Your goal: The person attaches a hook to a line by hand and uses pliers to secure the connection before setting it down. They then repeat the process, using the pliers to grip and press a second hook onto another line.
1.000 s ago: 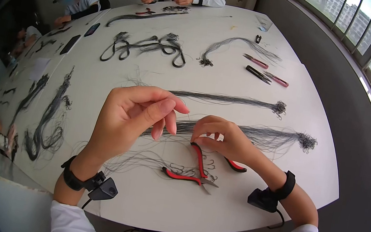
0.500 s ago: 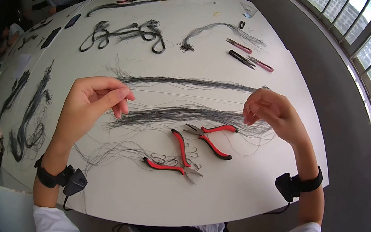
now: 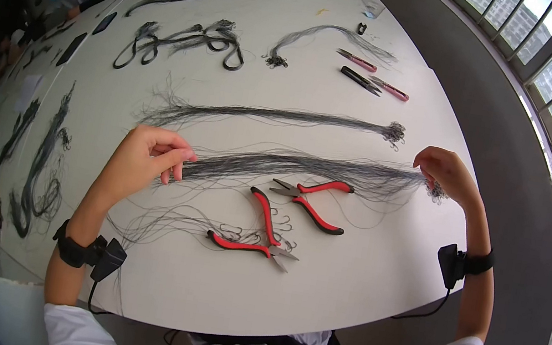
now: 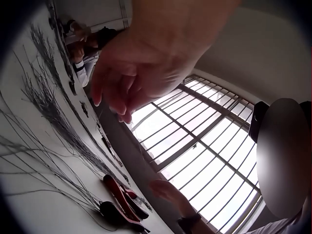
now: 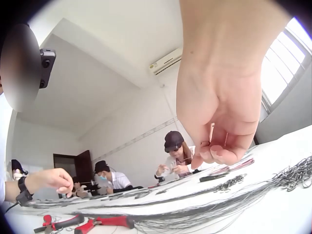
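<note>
My left hand (image 3: 148,158) pinches thumb against fingers above the left end of a long bundle of dark lines (image 3: 292,163); a faint thin line shows at its fingertips in the left wrist view. Over the bundle's hooked right end (image 3: 437,192) hangs my right hand (image 3: 450,175), fingers curled down, a small dark hook (image 5: 205,143) between them in the right wrist view. Two red-handled pliers, one (image 3: 318,204) with jaws pointing left, the other (image 3: 259,231) with jaws pointing lower right, lie in front. Loose lines (image 3: 167,220) with hooks run beside the nearer pliers.
Another hooked bundle (image 3: 277,116) lies behind. Farther back are a looped dark bundle (image 3: 189,39), a curved bundle (image 3: 313,30), a black snipper (image 3: 360,80) and pink ones (image 3: 390,89). Tangled lines (image 3: 42,164) lie left. People sit at the far side.
My hands have moved apart, the right one sweeping right to the hooked end, the left one moving left. The pliers and bundles have come into fuller view.
</note>
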The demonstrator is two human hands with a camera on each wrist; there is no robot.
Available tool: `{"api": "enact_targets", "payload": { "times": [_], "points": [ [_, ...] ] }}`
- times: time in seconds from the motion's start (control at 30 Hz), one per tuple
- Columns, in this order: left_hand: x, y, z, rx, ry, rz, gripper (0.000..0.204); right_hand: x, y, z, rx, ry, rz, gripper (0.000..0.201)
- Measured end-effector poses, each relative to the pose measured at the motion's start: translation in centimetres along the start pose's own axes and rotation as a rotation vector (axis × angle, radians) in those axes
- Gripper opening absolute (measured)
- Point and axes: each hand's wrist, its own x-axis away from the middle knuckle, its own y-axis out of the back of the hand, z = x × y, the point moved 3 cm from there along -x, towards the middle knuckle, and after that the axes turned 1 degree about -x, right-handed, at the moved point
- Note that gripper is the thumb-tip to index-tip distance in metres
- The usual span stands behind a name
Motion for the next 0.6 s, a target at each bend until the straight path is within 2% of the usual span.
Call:
{"api": "enact_targets", "payload": {
  "times": [0.13,0.2,0.33,0.4,0.43,0.47,0.5,0.57,0.6],
  "points": [
    [-0.4,0.2,1.3,-0.053,0.081,0.022,0.014,-0.2,-0.3,-2.0,0.025,-0.042,-0.087,0.006],
    [-0.6,0.4,1.8,-0.139,0.103,0.010,0.014,-0.3,0.0,-2.9,0.179,0.083,-0.188,0.005],
    [-0.6,0.9,2.4,-0.197,0.083,-0.032,0.013,0.1,0.1,-3.5,0.279,0.067,-0.190,0.007],
    [-0.4,0.9,1.8,-0.444,0.017,-0.080,0.013,0.1,0.2,-4.2,0.347,0.096,-0.197,0.008],
    [-0.2,0.9,2.0,-0.447,0.028,-0.088,0.013,0.1,0.2,-4.5,0.409,0.126,-0.217,0.007],
    [0.0,0.8,1.7,-0.574,-0.141,-0.165,0.014,0.1,-0.2,-4.4,0.405,0.135,-0.209,0.007],
    [0.3,0.5,1.3,-0.698,-0.314,-0.241,0.015,0.3,-0.2,-4.1,0.430,0.149,-0.276,0.007],
    [0.6,0.1,0.5,-0.669,-0.287,-0.239,0.016,0.7,-0.1,-3.1,0.495,0.177,-0.382,0.005],
    [0.7,-0.1,0.0,-0.639,-0.269,-0.233,0.016,0.7,-0.3,-2.5,0.492,0.184,-0.376,0.005]
  ]
}}
